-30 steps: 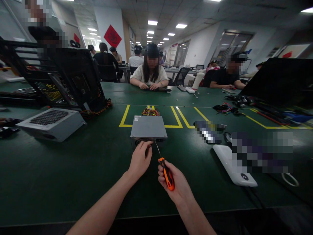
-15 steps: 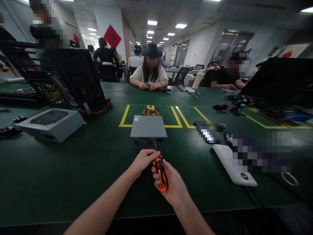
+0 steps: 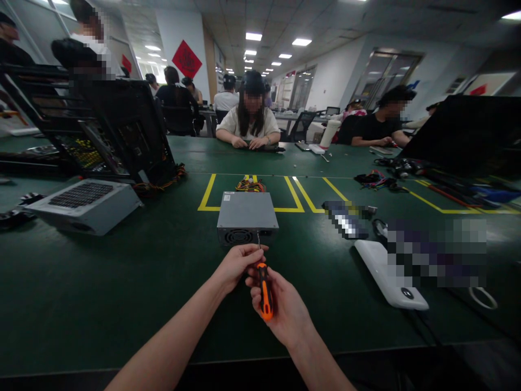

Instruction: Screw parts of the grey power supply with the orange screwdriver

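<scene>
A screwdriver [image 3: 266, 296] with an orange and black handle lies in my right hand [image 3: 285, 309], the fingers wrapped loosely round it. Its thin shaft points away from me towards a grey power supply unit [image 3: 247, 210]. My left hand [image 3: 240, 265] pinches the shaft just ahead of the handle. The tip meets the front face of the unit, between the round fan grille and the socket, as far as I can see. A bundle of coloured cables [image 3: 250, 185] comes out behind the unit.
To the left stand a second power supply [image 3: 87, 203] and an open black computer case [image 3: 138, 130]. A white power bank [image 3: 388, 277] and a phone [image 3: 345, 220] lie at the right. Yellow tape [image 3: 207, 193] marks the green table. A person [image 3: 248, 119] sits opposite.
The screwdriver handle has turned and shifted slightly left in my right hand. My left hand stays at the shaft, its fingers a little higher. The power supply has not moved.
</scene>
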Demonstrator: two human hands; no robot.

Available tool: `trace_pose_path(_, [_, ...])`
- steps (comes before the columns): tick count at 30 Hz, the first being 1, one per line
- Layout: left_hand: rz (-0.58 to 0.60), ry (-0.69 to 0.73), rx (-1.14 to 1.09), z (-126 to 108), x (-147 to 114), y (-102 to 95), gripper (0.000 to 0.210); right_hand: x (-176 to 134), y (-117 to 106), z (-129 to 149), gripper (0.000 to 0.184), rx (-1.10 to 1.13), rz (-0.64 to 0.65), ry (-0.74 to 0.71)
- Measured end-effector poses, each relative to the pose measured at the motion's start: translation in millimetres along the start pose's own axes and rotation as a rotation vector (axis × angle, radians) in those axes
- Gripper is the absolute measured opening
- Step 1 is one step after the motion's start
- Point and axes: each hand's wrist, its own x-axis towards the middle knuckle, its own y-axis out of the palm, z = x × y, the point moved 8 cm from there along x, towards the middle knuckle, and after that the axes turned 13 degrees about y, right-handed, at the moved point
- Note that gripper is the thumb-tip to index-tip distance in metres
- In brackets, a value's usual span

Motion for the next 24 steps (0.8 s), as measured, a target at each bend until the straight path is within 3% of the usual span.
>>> trace_pose_path(5, [0.020,0.067,0.053,-6,2,-1.1,0.031,0,-9,0,0.014,0.025,-0.077,-0.034])
trace_pose_path(8, [-0.119,0.314,0.418,-30,0,-12.8,0.026,0,-11,4,0.007,0.027,-0.105,-0.094])
trace_pose_path(11, [-0.244,0.502,0.749,-52,-8,-18.4,0.022,-1,-5,4,0.019,0.020,-0.044,-0.079])
trace_pose_path(13, [-0.247,0.510,0.816,-53,-9,-19.1,0.021,-2,-1,2,0.022,0.019,-0.018,-0.055])
trace_pose_path(19, [-0.204,0.489,0.809,-47,-4,-15.5,0.021,-2,-13,5,0.003,0.039,-0.115,-0.070])
trace_pose_path(24, [-0.203,0.494,0.762,-47,-4,-12.4,0.025,0,-11,11,0.011,-0.013,-0.056,-0.108])
